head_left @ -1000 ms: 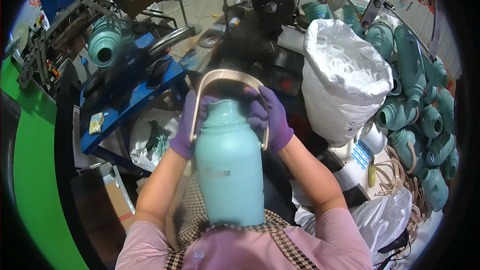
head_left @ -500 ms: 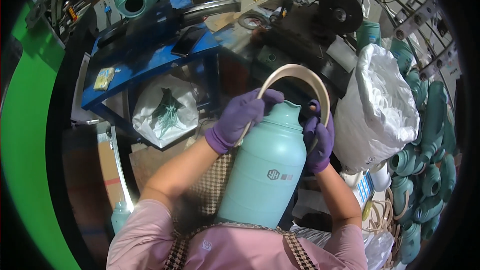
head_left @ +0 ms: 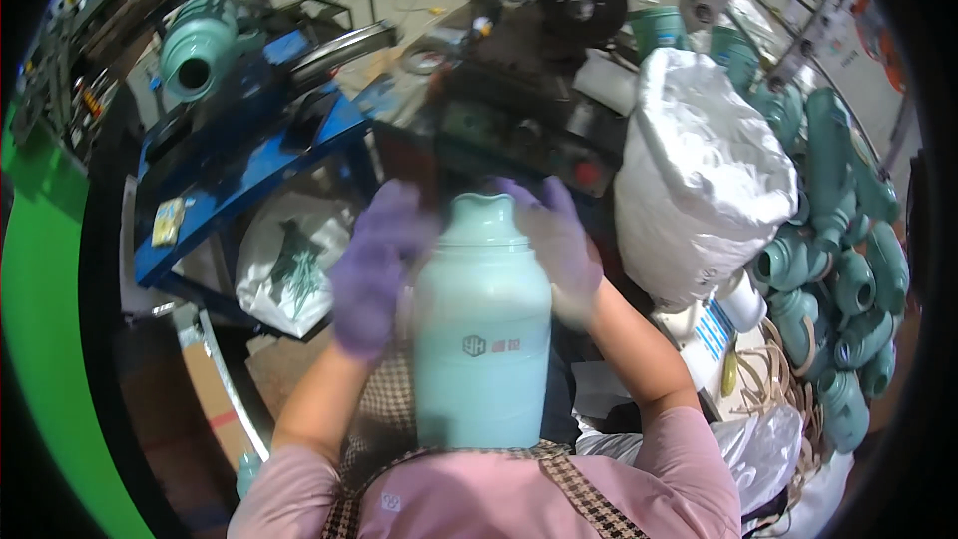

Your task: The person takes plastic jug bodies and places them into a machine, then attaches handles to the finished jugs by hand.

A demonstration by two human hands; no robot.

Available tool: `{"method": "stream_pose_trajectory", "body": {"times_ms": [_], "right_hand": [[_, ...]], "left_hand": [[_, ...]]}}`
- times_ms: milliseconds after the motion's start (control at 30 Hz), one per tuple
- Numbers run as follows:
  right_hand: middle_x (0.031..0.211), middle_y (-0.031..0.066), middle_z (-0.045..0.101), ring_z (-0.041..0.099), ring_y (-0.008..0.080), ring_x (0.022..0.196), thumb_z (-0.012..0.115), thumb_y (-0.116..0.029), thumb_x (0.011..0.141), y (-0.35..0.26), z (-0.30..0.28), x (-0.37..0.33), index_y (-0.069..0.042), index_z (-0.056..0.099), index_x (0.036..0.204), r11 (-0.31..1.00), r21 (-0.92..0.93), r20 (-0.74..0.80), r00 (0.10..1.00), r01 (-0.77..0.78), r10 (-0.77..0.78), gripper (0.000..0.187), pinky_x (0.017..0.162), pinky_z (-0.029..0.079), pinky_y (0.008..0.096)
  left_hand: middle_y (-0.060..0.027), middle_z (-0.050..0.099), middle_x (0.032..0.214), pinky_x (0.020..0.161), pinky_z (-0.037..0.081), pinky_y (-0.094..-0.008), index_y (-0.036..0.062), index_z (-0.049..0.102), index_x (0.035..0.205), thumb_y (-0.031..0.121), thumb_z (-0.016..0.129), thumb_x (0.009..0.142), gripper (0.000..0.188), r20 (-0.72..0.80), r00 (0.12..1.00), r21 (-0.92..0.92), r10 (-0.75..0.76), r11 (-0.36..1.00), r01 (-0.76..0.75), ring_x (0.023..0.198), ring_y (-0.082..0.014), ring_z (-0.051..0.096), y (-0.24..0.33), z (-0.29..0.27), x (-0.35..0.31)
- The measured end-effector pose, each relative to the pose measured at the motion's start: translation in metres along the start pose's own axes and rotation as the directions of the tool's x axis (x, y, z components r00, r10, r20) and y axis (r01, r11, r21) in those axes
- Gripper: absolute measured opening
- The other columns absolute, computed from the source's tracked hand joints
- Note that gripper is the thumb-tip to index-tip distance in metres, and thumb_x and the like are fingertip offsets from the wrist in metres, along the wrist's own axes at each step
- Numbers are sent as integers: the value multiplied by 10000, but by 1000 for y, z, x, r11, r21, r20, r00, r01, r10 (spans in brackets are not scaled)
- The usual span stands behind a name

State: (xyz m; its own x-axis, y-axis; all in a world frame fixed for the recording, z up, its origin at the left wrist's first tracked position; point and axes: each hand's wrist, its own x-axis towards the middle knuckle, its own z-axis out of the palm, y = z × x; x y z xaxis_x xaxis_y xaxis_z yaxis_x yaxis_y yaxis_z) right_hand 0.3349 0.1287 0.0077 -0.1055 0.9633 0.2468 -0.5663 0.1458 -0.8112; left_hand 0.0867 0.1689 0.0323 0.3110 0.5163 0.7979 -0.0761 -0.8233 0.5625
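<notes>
A pale teal jug-like bottle body [head_left: 481,339] with a pouring lip and a dark printed mark stands nearly upright against my lap. My purple-gloved left hand [head_left: 374,269] is beside its left shoulder, and my gloved right hand [head_left: 561,245] is beside its right shoulder. Both hands are smeared by motion, so their grip is unclear. Faint pale streaks show between the gloves and the bottle. The beige strap-like handle's arch is not visible above the bottle.
To the right stands a white sack [head_left: 699,190] of pale pieces, with several teal bottle bodies [head_left: 833,170] piled beyond. Beige handles [head_left: 773,379] lie below. On the left, a blue bench [head_left: 239,190] carries another teal bottle body [head_left: 195,50]; a white bag [head_left: 289,289] sits beneath.
The bottle has gone from tilted to nearly upright. The beige handle's arch, earlier held above the neck by both hands, no longer shows there. My view has shifted.
</notes>
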Motion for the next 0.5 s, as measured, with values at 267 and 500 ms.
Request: {"method": "stream_pose_trajectory", "body": {"times_ms": [267, 500], "right_hand": [[903, 4, 661, 567, 90, 850, 754, -306, 888, -49, 24, -12, -41, 718, 1024, 756, -634, -226, 974, -164, 22, 301, 782, 490, 270], [1008, 5, 630, 548, 61, 841, 647, -243, 959, -243, 32, -189, -30, 565, 1367, 502, -852, -315, 911, -148, -265, 468, 757, 453, 225]], "left_hand": [[-180, 654, 1091, 1027, 435, -423, -29, 608, 908, 322, 386, 1047, 438, -367, 766, -577, -528, 775, 258, 1117, -275, 591, 36, -39, -66], [-96, 704, 863, 710, 536, -338, 35, 697, 918, 265, 707, 824, 249, 93, 963, 462, -253, 868, 183, 773, -237, 657, 41, -34, -88]]}}
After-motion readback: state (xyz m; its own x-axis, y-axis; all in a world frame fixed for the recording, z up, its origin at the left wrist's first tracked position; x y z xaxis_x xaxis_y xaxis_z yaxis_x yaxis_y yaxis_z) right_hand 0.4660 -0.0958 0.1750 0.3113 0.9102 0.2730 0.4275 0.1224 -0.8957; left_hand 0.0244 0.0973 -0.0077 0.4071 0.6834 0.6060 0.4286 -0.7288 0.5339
